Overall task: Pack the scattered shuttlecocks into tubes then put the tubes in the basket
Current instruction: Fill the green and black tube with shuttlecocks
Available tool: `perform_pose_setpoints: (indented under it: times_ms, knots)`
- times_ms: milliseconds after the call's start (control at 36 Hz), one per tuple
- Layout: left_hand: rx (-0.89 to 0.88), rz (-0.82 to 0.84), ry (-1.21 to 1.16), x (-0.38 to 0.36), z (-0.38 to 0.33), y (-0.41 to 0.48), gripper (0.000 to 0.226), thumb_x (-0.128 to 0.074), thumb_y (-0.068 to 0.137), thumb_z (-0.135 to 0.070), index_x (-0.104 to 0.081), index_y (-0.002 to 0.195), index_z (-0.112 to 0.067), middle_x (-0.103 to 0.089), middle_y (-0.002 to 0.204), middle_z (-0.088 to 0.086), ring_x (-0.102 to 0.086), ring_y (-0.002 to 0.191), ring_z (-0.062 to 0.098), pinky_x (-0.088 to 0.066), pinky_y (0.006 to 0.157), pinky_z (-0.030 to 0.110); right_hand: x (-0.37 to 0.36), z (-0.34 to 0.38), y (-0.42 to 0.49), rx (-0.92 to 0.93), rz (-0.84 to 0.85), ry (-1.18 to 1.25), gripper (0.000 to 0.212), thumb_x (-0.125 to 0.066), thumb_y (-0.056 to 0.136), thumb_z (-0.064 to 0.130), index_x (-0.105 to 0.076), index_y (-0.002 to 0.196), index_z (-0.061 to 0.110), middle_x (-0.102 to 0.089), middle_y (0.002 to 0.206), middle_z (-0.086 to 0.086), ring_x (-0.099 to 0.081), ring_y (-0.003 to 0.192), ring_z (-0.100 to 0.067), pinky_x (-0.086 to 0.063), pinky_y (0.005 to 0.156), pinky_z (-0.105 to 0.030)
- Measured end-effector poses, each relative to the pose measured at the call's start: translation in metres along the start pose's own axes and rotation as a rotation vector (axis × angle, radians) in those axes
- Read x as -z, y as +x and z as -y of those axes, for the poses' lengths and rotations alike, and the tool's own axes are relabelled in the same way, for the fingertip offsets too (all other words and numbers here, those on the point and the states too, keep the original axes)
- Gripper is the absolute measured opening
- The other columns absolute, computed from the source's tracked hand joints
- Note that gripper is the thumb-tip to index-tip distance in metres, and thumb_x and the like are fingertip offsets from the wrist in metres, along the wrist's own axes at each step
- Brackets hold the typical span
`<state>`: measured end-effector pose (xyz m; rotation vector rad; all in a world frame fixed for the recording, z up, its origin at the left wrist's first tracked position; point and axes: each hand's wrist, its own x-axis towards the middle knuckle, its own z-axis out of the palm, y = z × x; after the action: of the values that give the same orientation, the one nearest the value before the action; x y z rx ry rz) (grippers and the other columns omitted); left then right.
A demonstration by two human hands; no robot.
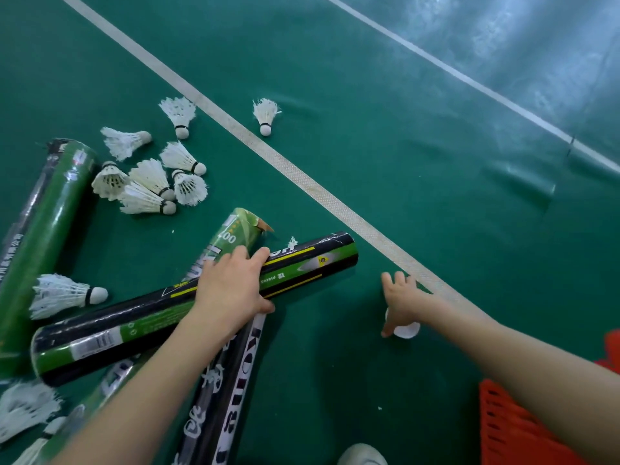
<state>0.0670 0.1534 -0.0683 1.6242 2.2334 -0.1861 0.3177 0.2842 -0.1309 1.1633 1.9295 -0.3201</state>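
Both hands work: your left hand point(235, 283) clamps the black-green tube point(188, 307) steady; right hand point(402, 302) fingers pinch its white cap point(407, 330).

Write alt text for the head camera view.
A person's left hand grips a black-and-green tube lying on a green court floor, while the right hand reaches a white cap. Loose shuttlecocks lie scattered nearby; an orange basket sits at lower right.
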Motion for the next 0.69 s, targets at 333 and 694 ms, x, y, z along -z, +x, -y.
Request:
perform_pose_setpoints:
  times_ms: [333, 694]
  knots:
    - [0.026, -0.006, -0.057, 0.007, 0.004, -0.004, 0.09, -0.072, 0.066, -0.063, -0.029, 0.14, -0.032, -0.047, 0.121, -0.002, -0.052, 0.112, 0.022, -0.04, 0.092, 0.036, 0.019, -0.01, 0.007, 0.047, -0.318, 0.67, 0.042, -0.073, 0.072, 0.026, -0.045, 0.1, 0.014, -0.053, 0.101, -0.005, -0.049, 0.087, -0.019, -0.039, 0.066, -0.029]
    - [0.085, -0.06, -0.367, 0.034, 0.026, -0.004, 0.094, -0.076, 0.061, -0.062, -0.032, 0.141, -0.038, -0.047, 0.106, -0.01, -0.052, 0.099, 0.015, -0.046, 0.081, 0.032, 0.125, 0.025, -0.008, 0.452, -0.482, 1.542, 0.032, -0.037, 0.098, 0.016, -0.05, 0.126, 0.021, -0.055, 0.125, 0.001, -0.052, 0.103, -0.013, -0.048, 0.082, -0.031]
